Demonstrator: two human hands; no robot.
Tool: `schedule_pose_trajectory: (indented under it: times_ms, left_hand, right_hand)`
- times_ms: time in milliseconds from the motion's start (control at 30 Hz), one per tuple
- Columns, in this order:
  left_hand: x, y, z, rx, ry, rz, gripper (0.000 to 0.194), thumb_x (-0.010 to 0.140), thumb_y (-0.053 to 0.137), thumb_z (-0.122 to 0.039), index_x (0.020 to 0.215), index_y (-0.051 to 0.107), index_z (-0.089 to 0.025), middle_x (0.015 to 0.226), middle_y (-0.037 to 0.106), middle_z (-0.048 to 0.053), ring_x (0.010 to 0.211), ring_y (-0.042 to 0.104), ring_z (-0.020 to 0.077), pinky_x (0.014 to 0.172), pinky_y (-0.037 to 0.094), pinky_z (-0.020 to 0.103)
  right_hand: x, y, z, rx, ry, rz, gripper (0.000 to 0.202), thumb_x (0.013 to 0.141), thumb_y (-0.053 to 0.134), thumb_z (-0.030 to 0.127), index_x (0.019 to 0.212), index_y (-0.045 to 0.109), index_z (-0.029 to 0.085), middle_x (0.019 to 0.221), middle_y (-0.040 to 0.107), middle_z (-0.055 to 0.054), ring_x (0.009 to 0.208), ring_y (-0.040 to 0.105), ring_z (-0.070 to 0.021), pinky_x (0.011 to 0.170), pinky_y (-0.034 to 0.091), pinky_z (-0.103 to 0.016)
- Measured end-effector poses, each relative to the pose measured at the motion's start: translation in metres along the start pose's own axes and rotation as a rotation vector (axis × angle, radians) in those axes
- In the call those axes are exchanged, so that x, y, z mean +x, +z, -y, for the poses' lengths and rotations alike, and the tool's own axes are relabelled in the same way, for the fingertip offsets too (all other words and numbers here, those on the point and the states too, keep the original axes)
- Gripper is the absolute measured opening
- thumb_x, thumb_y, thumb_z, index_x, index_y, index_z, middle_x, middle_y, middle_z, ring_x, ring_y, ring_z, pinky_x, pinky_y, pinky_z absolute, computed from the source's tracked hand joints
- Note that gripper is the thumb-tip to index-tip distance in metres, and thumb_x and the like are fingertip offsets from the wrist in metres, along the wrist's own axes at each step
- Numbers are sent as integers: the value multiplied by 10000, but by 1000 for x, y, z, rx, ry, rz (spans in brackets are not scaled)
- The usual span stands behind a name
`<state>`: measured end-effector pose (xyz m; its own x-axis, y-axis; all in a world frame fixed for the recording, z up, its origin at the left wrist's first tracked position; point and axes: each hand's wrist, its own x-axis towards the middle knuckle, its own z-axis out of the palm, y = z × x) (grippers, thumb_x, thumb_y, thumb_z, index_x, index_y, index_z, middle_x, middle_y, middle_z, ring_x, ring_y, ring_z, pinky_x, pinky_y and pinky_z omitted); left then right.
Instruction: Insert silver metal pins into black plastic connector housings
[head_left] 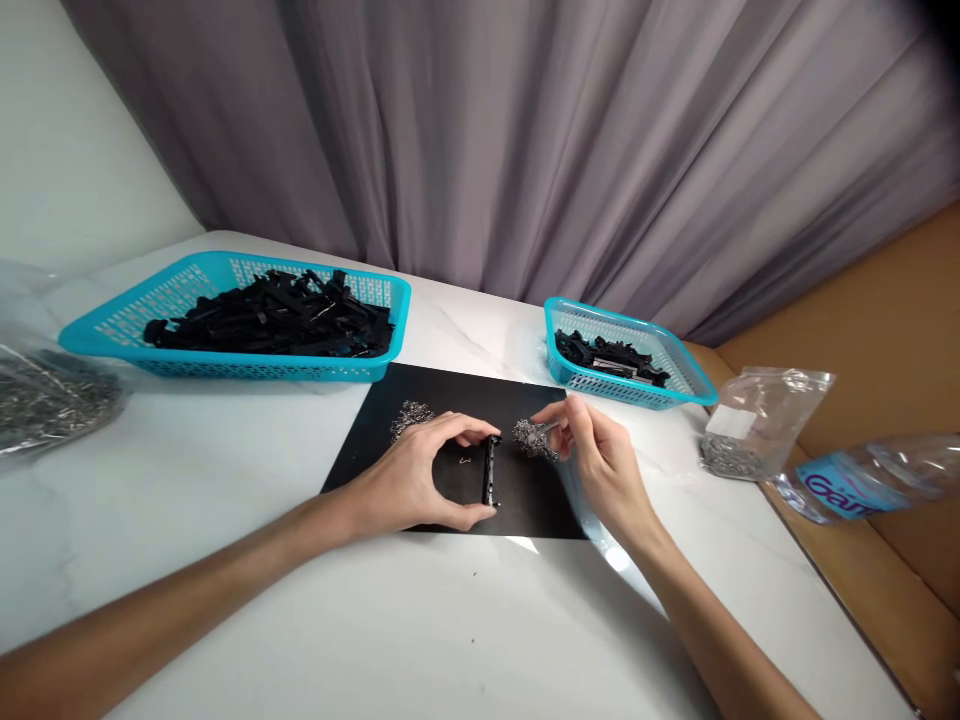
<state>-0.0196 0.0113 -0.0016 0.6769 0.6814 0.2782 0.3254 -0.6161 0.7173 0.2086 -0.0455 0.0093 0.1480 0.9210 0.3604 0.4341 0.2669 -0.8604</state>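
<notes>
My left hand (pixel 409 475) grips a narrow black plastic part (pixel 490 470) by its two ends, thumb at the near end and fingers at the far one. The part stands lengthwise over a black mat (pixel 525 510). My right hand (pixel 596 455) is closed in a pinch on a slim silvery tool (pixel 552 427), its kind hard to make out. The tool's tip is at a small pile of metal pieces (pixel 531 436), perhaps springs. Another metal pile (pixel 411 416) lies beyond my left hand, partly hidden by it. One small bent wire piece (pixel 465 461) lies between thumb and fingers.
A large blue basket (pixel 262 368) of black plastic parts stands at the back left, a smaller blue basket (pixel 637 395) at the back right. Bags of small metal pieces lie at left (pixel 56 400) and right (pixel 739 455). A plastic bottle (pixel 855 485) lies by the cardboard (pixel 885 330).
</notes>
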Motion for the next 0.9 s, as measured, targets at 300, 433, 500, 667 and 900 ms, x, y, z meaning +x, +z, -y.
schedule_pose_trajectory:
  times_ms: [300,433,500,667,900]
  left_hand:
    - [1,0,2,-19,7,4,609,660,872,-308,1216,634,-239,1119,698,26,1027,647,234,945,521,393]
    - [1,1,3,1,0,2,604,658,872,-316,1208,641,-228,1090,696,28,1010,644,237,931,521,399]
    - [1,1,2,1,10,-3,597,656,871,-306,1202,645,-219,1076,694,31,1002,641,235,920,524,395]
    - [2,2,1,18,14,-17,599,644,865,-274,1199,650,-210,1066,687,38,971,632,233,898,532,395]
    - [3,0,0,1,6,31,612,656,865,-294,1219,637,-225,1100,685,36,1014,641,235,935,531,396]
  right_hand:
    - [-2,12,-2,250,40,74,274,984,644,410,906,748,169,781,759,-44,655,714,-147,670,576,-275]
    - [-3,16,-3,261,38,91,275,980,645,410,910,754,168,787,768,-51,657,727,-159,666,602,-286]
    - [-3,17,-4,268,38,101,282,982,642,412,910,759,166,793,773,-58,662,736,-167,675,610,-296]
    - [-4,21,-5,305,50,144,292,983,635,418,931,760,159,792,767,-61,676,739,-180,706,611,-319]
    - [-2,15,0,162,-23,-3,377,1056,476,464,863,673,206,843,672,-36,795,649,-171,780,527,-323]
